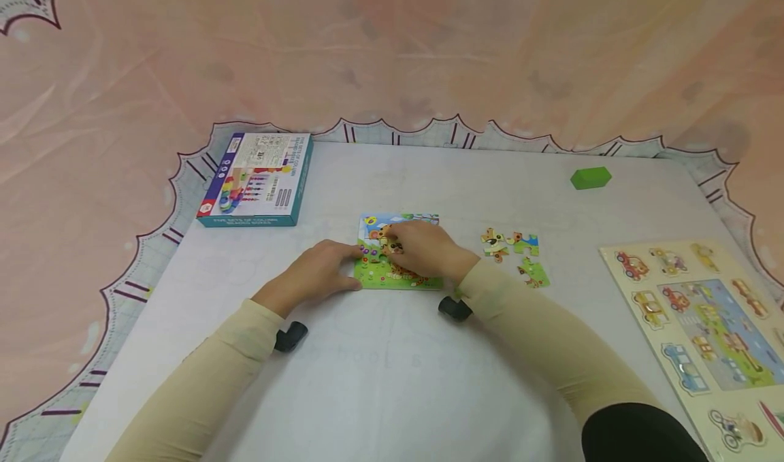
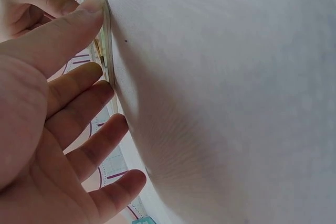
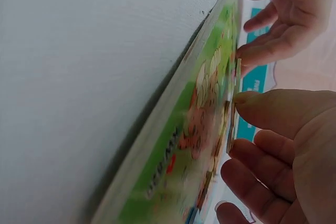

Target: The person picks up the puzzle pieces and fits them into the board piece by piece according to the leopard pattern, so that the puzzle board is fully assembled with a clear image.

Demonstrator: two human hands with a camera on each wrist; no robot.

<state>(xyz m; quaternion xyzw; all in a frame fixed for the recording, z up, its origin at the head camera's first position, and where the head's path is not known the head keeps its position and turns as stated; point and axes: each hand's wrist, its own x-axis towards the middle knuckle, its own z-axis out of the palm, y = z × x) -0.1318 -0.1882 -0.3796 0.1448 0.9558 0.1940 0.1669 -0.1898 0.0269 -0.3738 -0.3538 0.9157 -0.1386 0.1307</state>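
A small jigsaw puzzle board (image 1: pixel 398 282) with a green and blue cartoon picture lies mid-table. My left hand (image 1: pixel 321 271) rests along its left edge, thumb near the front corner and the fingers fairly straight. Over the board, my right hand (image 1: pixel 422 250) pinches a puzzle piece (image 3: pixel 234 127) between thumb and fingertips. That piece shows edge-on in the right wrist view, close above the picture, and its printed face is hidden there. Other puzzle pieces, one a dog-patterned piece (image 1: pixel 495 243) and one a green piece (image 1: pixel 534 273), lie to the right of the board.
A teal-edged box (image 1: pixel 260 176) lies at the back left of the white table (image 1: pixel 367 380). A green block (image 1: pixel 591 177) sits at the back right. At the right edge is a larger wooden vehicle puzzle (image 1: pixel 631 305). A patterned curtain (image 1: pixel 392 54) hangs behind the table.
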